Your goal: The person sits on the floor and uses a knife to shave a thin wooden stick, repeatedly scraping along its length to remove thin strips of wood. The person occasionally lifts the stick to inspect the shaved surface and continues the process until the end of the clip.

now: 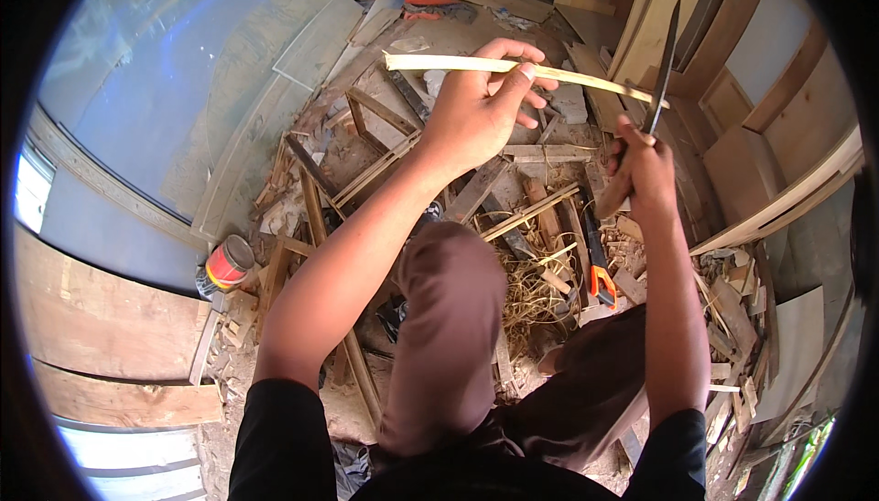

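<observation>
While shavings [536,295] and a saw [597,263] lie by the knee at six o'clock, the right hand [641,167] fists a knife [661,70] whose blade meets the strip [513,68] at three o'clock, and the left hand [485,103] pinches that strip at twelve.
</observation>
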`<state>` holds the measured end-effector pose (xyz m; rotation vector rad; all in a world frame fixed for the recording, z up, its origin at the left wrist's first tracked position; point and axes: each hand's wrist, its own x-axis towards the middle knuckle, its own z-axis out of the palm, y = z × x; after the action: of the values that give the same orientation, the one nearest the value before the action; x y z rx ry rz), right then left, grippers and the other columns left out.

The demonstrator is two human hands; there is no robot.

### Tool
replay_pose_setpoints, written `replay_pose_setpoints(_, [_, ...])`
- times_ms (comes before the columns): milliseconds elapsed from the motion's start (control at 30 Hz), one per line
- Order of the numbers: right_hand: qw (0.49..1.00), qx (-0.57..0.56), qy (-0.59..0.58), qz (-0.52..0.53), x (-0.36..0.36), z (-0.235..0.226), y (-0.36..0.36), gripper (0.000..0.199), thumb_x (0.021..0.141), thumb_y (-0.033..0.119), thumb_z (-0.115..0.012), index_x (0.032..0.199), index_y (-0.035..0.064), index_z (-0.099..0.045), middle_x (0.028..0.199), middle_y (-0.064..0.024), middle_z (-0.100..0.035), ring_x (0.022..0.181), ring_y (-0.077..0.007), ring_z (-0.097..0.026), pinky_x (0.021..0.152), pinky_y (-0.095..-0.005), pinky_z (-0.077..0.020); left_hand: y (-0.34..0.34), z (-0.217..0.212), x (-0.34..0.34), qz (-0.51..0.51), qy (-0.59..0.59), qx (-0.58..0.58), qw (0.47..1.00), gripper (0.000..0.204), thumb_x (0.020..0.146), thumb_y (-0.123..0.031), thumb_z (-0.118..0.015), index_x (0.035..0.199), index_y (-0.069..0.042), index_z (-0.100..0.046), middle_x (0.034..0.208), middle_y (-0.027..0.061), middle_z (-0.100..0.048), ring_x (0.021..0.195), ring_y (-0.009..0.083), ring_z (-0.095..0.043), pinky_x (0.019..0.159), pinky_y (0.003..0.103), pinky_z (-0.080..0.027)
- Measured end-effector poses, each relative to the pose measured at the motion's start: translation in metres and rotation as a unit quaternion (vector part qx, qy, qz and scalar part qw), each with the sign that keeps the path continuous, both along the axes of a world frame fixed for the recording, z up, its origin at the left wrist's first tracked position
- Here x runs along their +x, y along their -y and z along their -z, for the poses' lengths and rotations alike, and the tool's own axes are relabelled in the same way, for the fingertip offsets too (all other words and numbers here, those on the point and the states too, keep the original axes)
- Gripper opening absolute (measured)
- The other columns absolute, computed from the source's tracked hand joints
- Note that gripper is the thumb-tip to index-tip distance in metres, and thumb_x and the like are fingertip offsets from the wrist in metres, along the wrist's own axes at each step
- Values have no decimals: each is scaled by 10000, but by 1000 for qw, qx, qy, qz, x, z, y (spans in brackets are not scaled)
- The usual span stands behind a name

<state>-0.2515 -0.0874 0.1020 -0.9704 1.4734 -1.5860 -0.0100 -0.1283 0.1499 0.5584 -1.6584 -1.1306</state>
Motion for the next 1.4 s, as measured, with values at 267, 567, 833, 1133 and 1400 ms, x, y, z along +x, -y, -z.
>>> replay_pose_setpoints(267, [997,34,39,49,-52,33,6,385,942,329,-710,1137,-1,-674,842,-74,-638,549,-127,-522,513,-277,-428,21,39,-1,44,-37,68,996,313,1069,-288,-494,1208,-11,-540,1117,201,-695,958,231,-699,771,359,-602])
replay_pose_setpoints(567, [997,34,46,50,-34,39,25,348,907,314,-750,1079,42,-618,842,-108,-700,534,-160,-558,506,-300,-467,31,57,-4,45,-52,115,991,317,1078,-292,-467,1188,-3,-534,1125,215,-696,967,251,-702,791,380,-603])
replay_pose_setpoints(833, [958,-13,279,65,-22,54,45,226,1006,171,-600,1158,8,-558,1020,-134,-673,751,-187,-602,657,-324,-529,34,94,14,65,-64,185,979,380,1077,-322,-469,1243,9,-557,1151,194,-685,965,249,-699,790,382,-603])
replay_pose_setpoints(1133, [912,-69,402,30,-18,67,59,153,1036,108,-534,1125,-14,-511,1026,-121,-606,820,-223,-630,752,-361,-563,36,104,23,-47,-218,293,930,467,995,-405,-626,1225,-1,-579,1170,157,-651,977,248,-687,824,376,-598])
replay_pose_setpoints(1400, [916,-104,386,34,-9,59,51,176,1024,102,-564,1130,-29,-514,1019,-161,-635,783,-223,-610,719,-371,-558,40,119,15,-83,-322,301,894,354,1016,-362,-604,1089,-15,-598,1033,126,-664,770,161,-615,716,329,-544])
